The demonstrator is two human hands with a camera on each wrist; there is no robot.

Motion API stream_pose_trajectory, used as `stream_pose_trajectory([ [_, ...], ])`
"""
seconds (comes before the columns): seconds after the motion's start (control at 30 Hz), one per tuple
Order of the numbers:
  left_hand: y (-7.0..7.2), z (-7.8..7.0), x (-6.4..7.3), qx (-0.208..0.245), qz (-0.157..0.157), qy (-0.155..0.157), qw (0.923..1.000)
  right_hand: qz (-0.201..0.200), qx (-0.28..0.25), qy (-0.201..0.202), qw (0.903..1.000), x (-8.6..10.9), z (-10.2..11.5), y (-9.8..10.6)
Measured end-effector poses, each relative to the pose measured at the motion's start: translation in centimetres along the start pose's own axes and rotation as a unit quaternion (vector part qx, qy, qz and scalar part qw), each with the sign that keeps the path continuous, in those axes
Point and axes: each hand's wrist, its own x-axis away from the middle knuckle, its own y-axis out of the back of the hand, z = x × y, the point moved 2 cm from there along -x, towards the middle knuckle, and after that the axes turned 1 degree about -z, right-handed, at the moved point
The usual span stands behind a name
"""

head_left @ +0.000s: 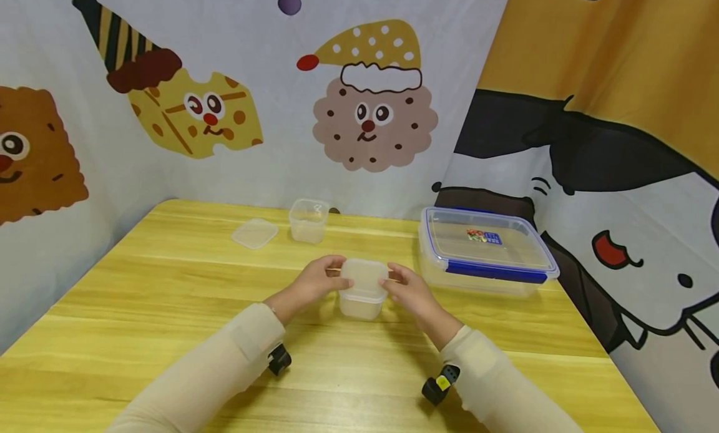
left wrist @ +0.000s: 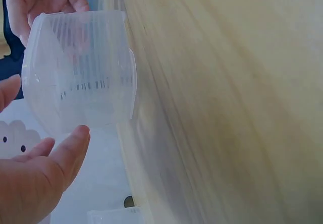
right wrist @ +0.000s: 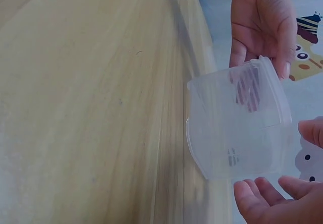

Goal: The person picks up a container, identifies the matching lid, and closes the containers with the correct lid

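Observation:
A small translucent plastic food container (head_left: 362, 305) stands between both hands, with a pale lid (head_left: 364, 277) on its top. My left hand (head_left: 314, 282) holds its left side, thumb near the lid's edge and fingertips at the wall. From the other side my right hand (head_left: 412, 292) holds it in the same way. The left wrist view shows the ribbed-looking clear wall of the container (left wrist: 81, 72) with left fingertips (left wrist: 81, 130) right at it. In the right wrist view, right fingertips (right wrist: 245, 189) meet the container (right wrist: 237, 123) near its lower edge.
Behind the hands stands another small clear container (head_left: 309, 224), uncovered, beside a loose flat lid (head_left: 255, 233). A large clear box (head_left: 489, 246) with blue clips sits at the right on the wooden table (head_left: 140, 296). A printed cloth (head_left: 224, 177) hangs behind.

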Motion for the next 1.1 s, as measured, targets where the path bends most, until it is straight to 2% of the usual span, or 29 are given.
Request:
stream_pose_trajectory([
  [0.3,0.24,0.2,0.29,0.014,0.036,0.005,0.9992,0.04,-0.026,-0.018,0.9987,0.73,-0.34,0.46],
  [0.6,0.12,0.46,0.13,0.007,0.033,0.0,0.9994,0.06,-0.022,-0.012,0.9979,0.74,-0.65,0.42],
  [0.87,-0.01,0.48,0.07,-0.002,0.032,-0.004,0.9995,0.061,-0.018,-0.002,0.998,0.84,-0.7,0.39],
  [1.1,-0.09,0.18,0.28,-0.028,0.033,0.002,0.9991,0.06,-0.015,0.003,0.9981,0.78,-0.67,0.35],
])
